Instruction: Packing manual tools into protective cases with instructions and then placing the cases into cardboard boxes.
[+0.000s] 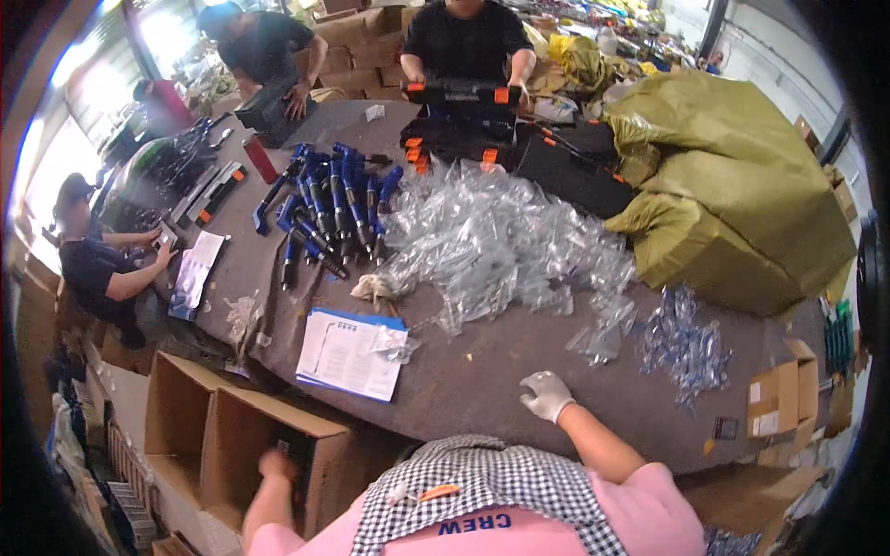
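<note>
My left hand [276,463] reaches into an open cardboard box [236,440] at the lower left, beside a dark flat thing [295,445] inside it. Blur and the box hide its fingers, so I cannot see what it holds. My right hand [547,396], in a white glove, rests on the grey-covered table [482,380] with its fingers apart and nothing held. Beyond it spreads a heap of clear plastic bags [501,250]. A stack of printed sheets [350,357] lies left of my right hand. Farther back is a pile of blue-and-black tools [338,199].
A large olive-yellow sack [732,185] fills the right side. Small clear packets [686,347] lie before it, near a small carton [779,398]. Across the table a person handles black cases with orange latches [464,120]. Two other people work at the left. A red can [260,159] stands there.
</note>
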### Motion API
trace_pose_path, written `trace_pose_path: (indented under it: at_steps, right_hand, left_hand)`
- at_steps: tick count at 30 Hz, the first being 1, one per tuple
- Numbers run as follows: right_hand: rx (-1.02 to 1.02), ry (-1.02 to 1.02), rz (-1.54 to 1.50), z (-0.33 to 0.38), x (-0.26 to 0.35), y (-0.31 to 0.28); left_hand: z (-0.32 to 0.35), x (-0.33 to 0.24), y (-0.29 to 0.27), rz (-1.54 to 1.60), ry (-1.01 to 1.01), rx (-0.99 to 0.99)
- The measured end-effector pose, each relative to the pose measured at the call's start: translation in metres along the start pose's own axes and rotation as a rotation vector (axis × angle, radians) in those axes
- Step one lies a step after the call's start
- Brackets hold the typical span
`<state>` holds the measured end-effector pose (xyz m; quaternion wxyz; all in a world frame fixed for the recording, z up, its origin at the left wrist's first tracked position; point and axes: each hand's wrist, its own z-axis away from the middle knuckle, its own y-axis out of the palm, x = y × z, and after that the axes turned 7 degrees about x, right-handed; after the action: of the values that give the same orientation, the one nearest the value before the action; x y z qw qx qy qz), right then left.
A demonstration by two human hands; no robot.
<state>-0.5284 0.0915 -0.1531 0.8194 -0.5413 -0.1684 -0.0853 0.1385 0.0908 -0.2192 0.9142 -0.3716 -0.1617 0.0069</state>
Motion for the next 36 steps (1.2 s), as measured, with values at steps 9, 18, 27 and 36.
trace_pose_path:
  at_steps: [9, 18, 27, 36]
  right_hand:
    - [-0.478, -0.083, -0.407, -0.127, -0.031, -0.121]
    - [-0.443, 0.058, -1.608, -0.252, -0.060, -0.205]
    - [-0.538, 0.168, -1.708, -0.327, -0.091, -0.262]
    - [-0.536, 0.294, -1.782, -0.368, -0.109, -0.288]
  left_hand:
    - [0.096, -0.126, -0.353, 0.681, 0.433, -0.914]
    - [-0.029, -0.341, -0.403, 0.870, 1.050, -0.342]
    - [-0.082, -0.416, -0.374, 1.637, 0.916, 0.260]
    - [-0.097, -0.433, -0.416, 2.025, 0.841, 0.088]
